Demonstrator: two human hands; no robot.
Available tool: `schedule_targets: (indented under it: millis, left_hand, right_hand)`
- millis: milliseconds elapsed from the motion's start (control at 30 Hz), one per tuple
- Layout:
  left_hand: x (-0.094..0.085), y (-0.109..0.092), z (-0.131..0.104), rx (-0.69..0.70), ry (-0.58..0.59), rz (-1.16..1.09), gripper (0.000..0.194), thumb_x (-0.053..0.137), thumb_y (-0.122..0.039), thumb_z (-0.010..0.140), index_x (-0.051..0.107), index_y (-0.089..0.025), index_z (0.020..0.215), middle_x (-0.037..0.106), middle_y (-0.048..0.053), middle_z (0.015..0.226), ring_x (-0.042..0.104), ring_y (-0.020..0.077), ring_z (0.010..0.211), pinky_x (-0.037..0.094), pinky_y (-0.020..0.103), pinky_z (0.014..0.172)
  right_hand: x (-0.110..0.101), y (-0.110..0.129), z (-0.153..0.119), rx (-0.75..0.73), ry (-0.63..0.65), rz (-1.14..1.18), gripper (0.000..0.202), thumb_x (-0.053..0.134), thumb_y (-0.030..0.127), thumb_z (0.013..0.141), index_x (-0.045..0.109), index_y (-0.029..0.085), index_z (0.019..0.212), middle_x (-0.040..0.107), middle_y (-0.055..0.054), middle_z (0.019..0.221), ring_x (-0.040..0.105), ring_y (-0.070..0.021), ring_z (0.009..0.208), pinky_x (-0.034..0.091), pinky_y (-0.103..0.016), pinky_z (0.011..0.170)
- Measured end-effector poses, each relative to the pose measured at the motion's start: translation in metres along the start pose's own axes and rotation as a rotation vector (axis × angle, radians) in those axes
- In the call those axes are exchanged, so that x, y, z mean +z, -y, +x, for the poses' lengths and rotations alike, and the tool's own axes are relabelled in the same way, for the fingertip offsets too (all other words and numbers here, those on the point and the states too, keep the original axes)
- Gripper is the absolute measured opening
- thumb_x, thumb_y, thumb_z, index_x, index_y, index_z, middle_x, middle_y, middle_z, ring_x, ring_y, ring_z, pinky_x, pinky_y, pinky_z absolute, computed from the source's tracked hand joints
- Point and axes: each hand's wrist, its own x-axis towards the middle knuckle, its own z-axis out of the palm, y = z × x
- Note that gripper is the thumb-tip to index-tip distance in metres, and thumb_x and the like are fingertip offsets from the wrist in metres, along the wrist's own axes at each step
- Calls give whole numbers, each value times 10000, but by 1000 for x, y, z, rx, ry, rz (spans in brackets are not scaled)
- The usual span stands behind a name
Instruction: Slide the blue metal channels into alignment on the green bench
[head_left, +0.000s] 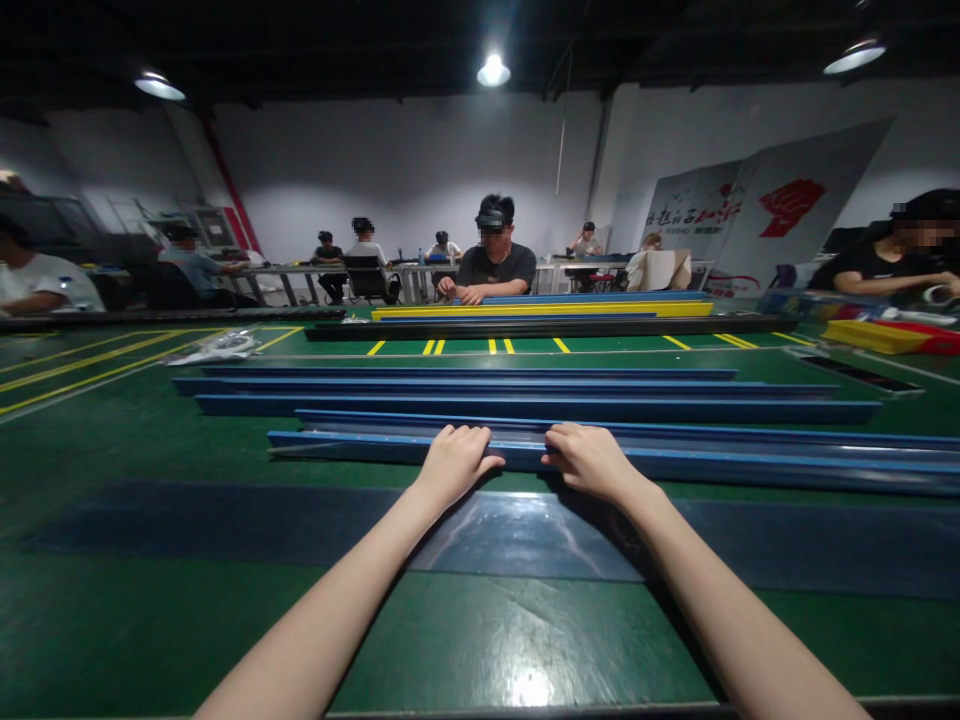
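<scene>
A long blue channel strip [720, 456] runs left to right across the green table, nearest to me of the raised blue strips. My left hand [459, 460] grips it, fingers curled over the top and thumb on the near side. A short way to the right, my right hand [586, 456] is wrapped round the same strip, its fingers bent over the upper edge. Between the two hands a short stretch of the strip shows. Closer to me a flat, shiny, see-through sheet [517, 535] lies under my forearms.
Beyond the held strip lie more blue strips [525, 408]. Further back are a black strip [570, 327] and a yellow strip [682, 309], with a person [497, 262] seated behind them. A phone-like dark slab [859, 373] and a yellow tray [866, 337] lie at the right.
</scene>
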Motion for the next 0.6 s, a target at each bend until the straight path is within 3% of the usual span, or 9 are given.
schedule_targets:
  millis: [333,600]
  left_hand:
    - [2,0,0,12,21,-1,322,449,-478,803,514,-164,814,628,36,813,557,188,785,324,294,667]
    - [8,0,-1,28,4,2,323,420,-474,819,523,-168,809,619,30,813,554,182,790,324,285,651]
  right_hand:
    - [-11,-27,-15,153,129,-57,174,467,309,756,586,193,705,648,-59,819,596,-184,740,277,-232,501]
    - [-11,-24,-16,130,87,-8,303,410,436,796,601,202,785,646,-51,850,584,-191,803,327,-243,569]
